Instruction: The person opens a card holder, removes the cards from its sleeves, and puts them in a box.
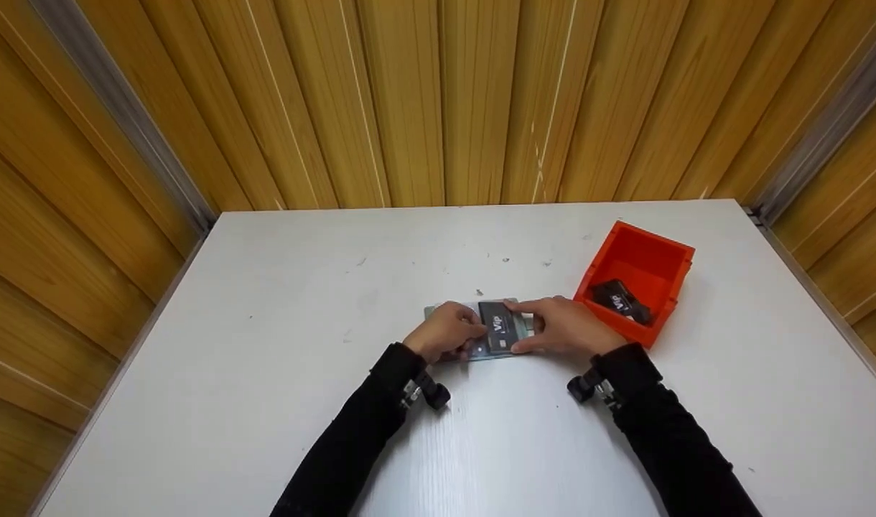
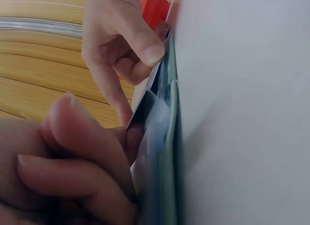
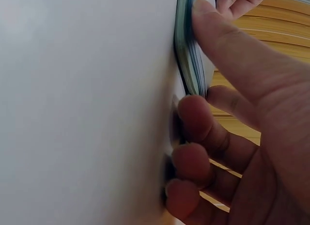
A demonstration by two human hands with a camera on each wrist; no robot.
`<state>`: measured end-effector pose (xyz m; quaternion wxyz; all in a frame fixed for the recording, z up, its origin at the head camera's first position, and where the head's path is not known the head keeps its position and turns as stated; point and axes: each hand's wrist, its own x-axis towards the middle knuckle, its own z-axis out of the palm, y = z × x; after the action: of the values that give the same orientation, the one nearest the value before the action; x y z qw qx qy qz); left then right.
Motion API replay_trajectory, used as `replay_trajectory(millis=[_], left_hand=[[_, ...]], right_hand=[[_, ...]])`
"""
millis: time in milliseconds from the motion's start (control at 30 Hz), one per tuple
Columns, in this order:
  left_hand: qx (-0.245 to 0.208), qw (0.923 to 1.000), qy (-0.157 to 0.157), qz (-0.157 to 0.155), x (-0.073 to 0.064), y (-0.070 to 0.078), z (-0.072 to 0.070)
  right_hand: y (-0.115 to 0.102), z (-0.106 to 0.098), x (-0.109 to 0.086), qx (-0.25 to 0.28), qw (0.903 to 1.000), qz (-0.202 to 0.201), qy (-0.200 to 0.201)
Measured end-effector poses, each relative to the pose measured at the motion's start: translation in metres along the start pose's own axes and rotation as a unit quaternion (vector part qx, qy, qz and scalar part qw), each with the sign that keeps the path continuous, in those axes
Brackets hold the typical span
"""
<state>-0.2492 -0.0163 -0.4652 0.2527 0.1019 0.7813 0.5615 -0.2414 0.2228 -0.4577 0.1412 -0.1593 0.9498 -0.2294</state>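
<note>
A card holder booklet (image 1: 481,355) with green edges and clear plastic pockets lies open on the white table. Over its right part is a black card (image 1: 497,323) marked "Vip". My right hand (image 1: 564,324) holds this card by its right side, thumb near the lower corner and index finger near the upper one. At the card's left side, my left hand (image 1: 441,332) pinches the clear pocket (image 2: 157,116) of the holder with curled fingers. In the left wrist view the card slants at the pocket's opening; how far inside it is, I cannot tell.
To the right stands an orange-red bin (image 1: 650,258), tilted toward me, with more black cards (image 1: 620,300) inside. Wood-patterned walls (image 1: 438,100) enclose the table (image 1: 301,287) at the back and both sides.
</note>
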Motion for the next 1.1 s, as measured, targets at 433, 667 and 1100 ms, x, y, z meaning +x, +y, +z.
replay_trajectory(millis=[433, 667, 1100], left_hand=[[0.045, 0.9988, -0.012, -0.013, -0.012, 0.014, -0.053], [0.048, 0.9988, -0.013, 0.003, -0.016, 0.014, -0.065], [-0.138, 0.9769, 0.005, 0.163, -0.021, 0.035, -0.061]], right_hand=[[0.001, -0.004, -0.001, 0.006, 1.0, 0.003, -0.006], [0.0, -0.001, -0.001, -0.001, 1.0, 0.003, -0.009], [0.0, -0.002, 0.001, 0.013, 0.9999, 0.002, -0.005]])
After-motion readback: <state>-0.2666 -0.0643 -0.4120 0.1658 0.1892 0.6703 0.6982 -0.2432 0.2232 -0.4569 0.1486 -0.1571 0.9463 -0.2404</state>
